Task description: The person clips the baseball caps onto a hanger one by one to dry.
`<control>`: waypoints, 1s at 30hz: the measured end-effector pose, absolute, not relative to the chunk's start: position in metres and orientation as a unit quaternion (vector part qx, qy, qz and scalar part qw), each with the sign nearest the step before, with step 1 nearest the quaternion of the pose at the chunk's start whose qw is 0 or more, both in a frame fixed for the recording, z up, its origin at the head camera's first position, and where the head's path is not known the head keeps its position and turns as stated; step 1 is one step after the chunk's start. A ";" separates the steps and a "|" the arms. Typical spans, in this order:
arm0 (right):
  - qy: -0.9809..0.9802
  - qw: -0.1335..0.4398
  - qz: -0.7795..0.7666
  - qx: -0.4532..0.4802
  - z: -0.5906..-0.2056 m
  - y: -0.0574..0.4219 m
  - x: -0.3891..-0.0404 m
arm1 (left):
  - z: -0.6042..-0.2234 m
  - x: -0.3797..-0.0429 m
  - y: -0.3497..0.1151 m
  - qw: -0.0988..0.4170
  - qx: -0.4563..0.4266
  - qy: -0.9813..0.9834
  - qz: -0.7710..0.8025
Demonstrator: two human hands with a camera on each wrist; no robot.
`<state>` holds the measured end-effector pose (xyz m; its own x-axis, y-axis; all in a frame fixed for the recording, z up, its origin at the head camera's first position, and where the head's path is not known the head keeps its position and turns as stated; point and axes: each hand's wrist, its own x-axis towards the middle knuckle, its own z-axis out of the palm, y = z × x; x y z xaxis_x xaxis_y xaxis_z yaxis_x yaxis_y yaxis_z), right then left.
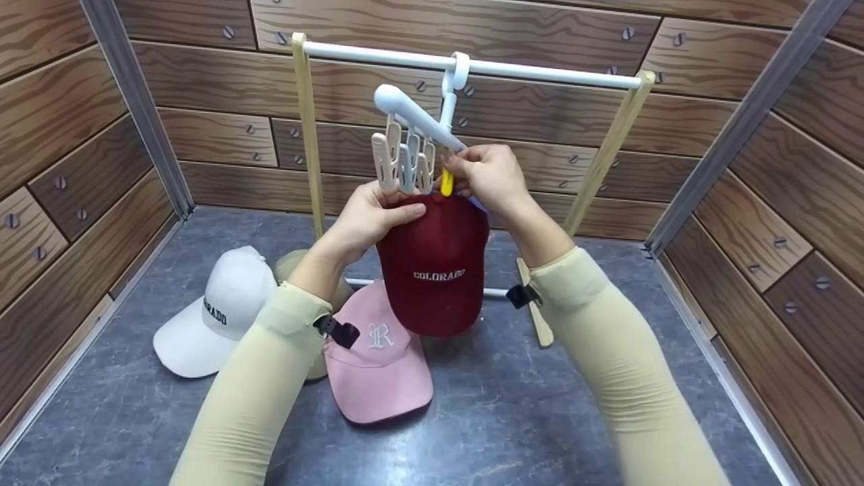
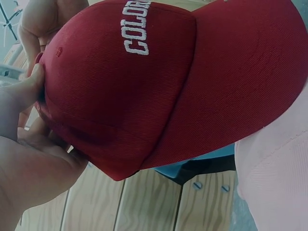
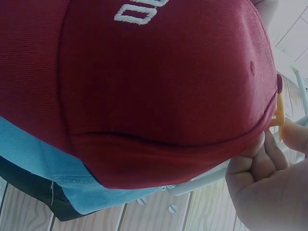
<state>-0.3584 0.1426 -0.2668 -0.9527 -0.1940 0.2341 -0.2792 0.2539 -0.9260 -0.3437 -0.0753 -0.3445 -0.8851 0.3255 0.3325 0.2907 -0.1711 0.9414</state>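
A dark red cap (image 1: 435, 250) with white "COLORADO" lettering hangs crown up, brim down, below a white clip hanger (image 1: 415, 118). My left hand (image 1: 361, 219) grips the crown's upper left edge, thumb on the front and fingers behind, partly hidden. At the top of the crown, my right hand (image 1: 496, 177) pinches a yellow clothespin (image 1: 447, 182); its other fingers lie by the cap's edge in the right wrist view. Whether the clothespin bites the fabric, I cannot tell. Several beige and grey clothespins (image 1: 405, 165) dangle left of it. Behind the red cap shows a blue cap (image 3: 43, 154).
The hanger hooks over a white rail (image 1: 547, 71) on a wooden-legged rack (image 1: 310, 142). A pink cap (image 1: 381, 368), a white cap (image 1: 233, 304) and a partly hidden khaki cap (image 1: 290, 263) lie on the grey tabletop (image 1: 513, 405). Wood-patterned walls (image 1: 776, 196) enclose it.
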 end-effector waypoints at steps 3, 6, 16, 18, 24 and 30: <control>-0.787 0.035 0.595 0.160 -0.268 0.144 -0.358 | -0.345 -0.344 -0.075 0.010 0.231 0.633 0.739; -0.787 0.043 0.591 0.168 -0.269 0.145 -0.358 | -0.345 -0.344 -0.074 0.003 0.224 0.629 0.745; -0.800 0.071 0.572 0.164 -0.270 0.148 -0.359 | -0.344 -0.344 -0.067 -0.018 0.209 0.620 0.756; -0.805 0.078 0.566 0.161 -0.270 0.148 -0.359 | -0.344 -0.343 -0.066 -0.022 0.204 0.620 0.757; -0.811 0.086 0.555 0.162 -0.271 0.150 -0.359 | -0.344 -0.343 -0.063 -0.034 0.195 0.627 0.754; -0.816 0.094 0.547 0.161 -0.272 0.151 -0.360 | -0.344 -0.344 -0.061 -0.038 0.194 0.624 0.756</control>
